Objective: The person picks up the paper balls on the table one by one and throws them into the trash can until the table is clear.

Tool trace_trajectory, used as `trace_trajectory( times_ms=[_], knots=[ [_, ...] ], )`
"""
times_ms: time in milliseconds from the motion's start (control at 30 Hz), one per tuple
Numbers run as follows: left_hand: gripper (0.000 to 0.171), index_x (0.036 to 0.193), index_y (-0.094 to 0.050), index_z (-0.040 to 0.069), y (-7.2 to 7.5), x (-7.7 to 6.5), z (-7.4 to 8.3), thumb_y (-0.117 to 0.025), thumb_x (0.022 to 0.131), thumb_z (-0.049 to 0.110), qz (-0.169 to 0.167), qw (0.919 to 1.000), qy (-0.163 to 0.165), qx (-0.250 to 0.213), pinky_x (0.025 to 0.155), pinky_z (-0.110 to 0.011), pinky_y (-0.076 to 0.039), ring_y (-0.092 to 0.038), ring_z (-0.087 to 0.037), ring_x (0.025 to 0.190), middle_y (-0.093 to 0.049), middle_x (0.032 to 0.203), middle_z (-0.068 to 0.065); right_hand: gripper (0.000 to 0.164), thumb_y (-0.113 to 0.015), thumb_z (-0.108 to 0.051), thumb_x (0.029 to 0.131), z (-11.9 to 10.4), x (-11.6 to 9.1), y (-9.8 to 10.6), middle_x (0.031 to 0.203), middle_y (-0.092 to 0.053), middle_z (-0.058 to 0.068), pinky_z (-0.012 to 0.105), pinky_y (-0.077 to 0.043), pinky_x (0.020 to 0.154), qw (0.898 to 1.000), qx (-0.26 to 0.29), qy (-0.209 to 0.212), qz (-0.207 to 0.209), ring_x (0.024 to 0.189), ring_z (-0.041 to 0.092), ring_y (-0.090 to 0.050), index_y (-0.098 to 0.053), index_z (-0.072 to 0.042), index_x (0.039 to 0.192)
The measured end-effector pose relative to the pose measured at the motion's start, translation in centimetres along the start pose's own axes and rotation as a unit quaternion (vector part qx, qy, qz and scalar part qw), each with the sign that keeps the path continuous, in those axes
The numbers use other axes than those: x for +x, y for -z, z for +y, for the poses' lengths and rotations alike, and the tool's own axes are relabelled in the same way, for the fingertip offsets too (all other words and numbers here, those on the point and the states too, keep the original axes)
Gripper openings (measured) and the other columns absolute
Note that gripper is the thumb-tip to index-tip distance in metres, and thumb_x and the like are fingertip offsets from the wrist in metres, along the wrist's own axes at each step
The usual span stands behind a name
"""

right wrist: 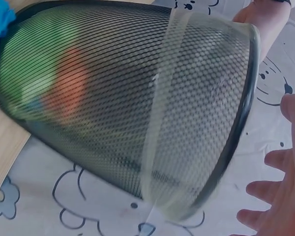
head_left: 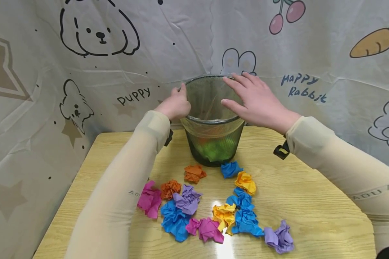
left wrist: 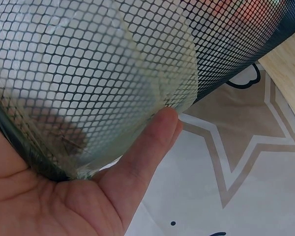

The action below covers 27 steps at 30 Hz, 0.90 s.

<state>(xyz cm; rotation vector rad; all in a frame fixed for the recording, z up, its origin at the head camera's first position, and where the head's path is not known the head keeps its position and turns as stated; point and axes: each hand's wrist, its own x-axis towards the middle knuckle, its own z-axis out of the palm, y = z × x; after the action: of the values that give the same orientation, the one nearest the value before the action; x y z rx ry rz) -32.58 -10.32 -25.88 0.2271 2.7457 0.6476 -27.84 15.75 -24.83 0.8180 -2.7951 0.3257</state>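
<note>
A dark mesh wastebasket stands upright at the back of the table, lined with a clear plastic bag folded over its rim. Green and reddish paper shows through its lower wall. My left hand grips the rim on the left side; in the left wrist view a digit of this hand lies along the outside, over the folded bag. Above the right rim, my right hand has its fingers spread. The right wrist view shows the right fingers apart from the rim.
Crumpled paper balls lie in front of the wastebasket: blue, orange, yellow, magenta and purple. The wooden table meets a printed cloth backdrop behind and at the left.
</note>
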Motion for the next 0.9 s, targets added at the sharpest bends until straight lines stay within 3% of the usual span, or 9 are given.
trace_trajectory(
  times_ms=[200,367,600,800,900],
  knots=[
    [0.076,0.159,0.025,0.015,0.2,-0.1,0.0,-0.024,0.101,0.010,-0.001,1.0000,0.005,-0.001,0.074,-0.042,-0.042,-0.052,-0.027,0.080,0.019,0.167,-0.019,0.075,-0.042,-0.058,0.105,1.3,-2.1,0.6,0.170,-0.015,0.010,0.059,-0.006,0.121,1.000,0.002,-0.015,-0.004,0.155,0.037,-0.007,-0.019,-0.022,0.166],
    [0.077,0.159,0.025,0.014,0.2,-0.1,0.1,-0.025,0.101,0.009,0.000,1.0000,0.005,0.000,0.076,-0.042,-0.044,-0.054,-0.028,0.084,0.019,0.167,-0.020,0.076,-0.043,-0.057,0.105,2.3,-4.1,0.7,0.170,-0.015,0.011,0.060,-0.007,0.121,1.000,-0.001,-0.020,-0.009,0.155,0.039,-0.007,-0.018,-0.020,0.166],
    [0.078,0.159,0.025,0.014,0.1,0.0,0.3,-0.026,0.100,0.009,0.003,1.0000,0.001,0.000,0.079,-0.042,-0.044,-0.054,-0.032,0.100,0.017,0.167,-0.021,0.073,-0.050,-0.050,0.105,3.1,-7.1,0.7,0.167,-0.024,0.015,0.062,-0.011,0.119,1.000,0.003,0.001,0.027,0.153,0.040,-0.013,-0.023,-0.019,0.165],
    [0.079,0.159,0.026,0.014,-0.1,0.1,0.2,-0.027,0.100,0.008,0.000,1.0000,0.001,-0.006,0.072,-0.041,-0.045,-0.047,-0.025,0.075,0.018,0.167,-0.020,0.071,-0.057,-0.043,0.104,3.1,-9.4,0.6,0.163,-0.032,0.017,0.060,-0.013,0.120,0.999,0.002,0.018,0.047,0.152,0.041,-0.018,-0.030,-0.016,0.164],
    [0.079,0.158,0.026,0.014,-0.1,0.0,0.2,-0.027,0.100,0.008,0.000,1.0000,0.000,-0.004,0.073,-0.041,-0.046,-0.049,-0.025,0.075,0.018,0.167,-0.020,0.071,-0.060,-0.042,0.103,3.3,-10.4,0.1,0.162,-0.034,0.017,0.061,-0.015,0.119,0.999,0.002,0.024,0.044,0.152,0.041,-0.020,-0.031,-0.016,0.163]
  ],
)
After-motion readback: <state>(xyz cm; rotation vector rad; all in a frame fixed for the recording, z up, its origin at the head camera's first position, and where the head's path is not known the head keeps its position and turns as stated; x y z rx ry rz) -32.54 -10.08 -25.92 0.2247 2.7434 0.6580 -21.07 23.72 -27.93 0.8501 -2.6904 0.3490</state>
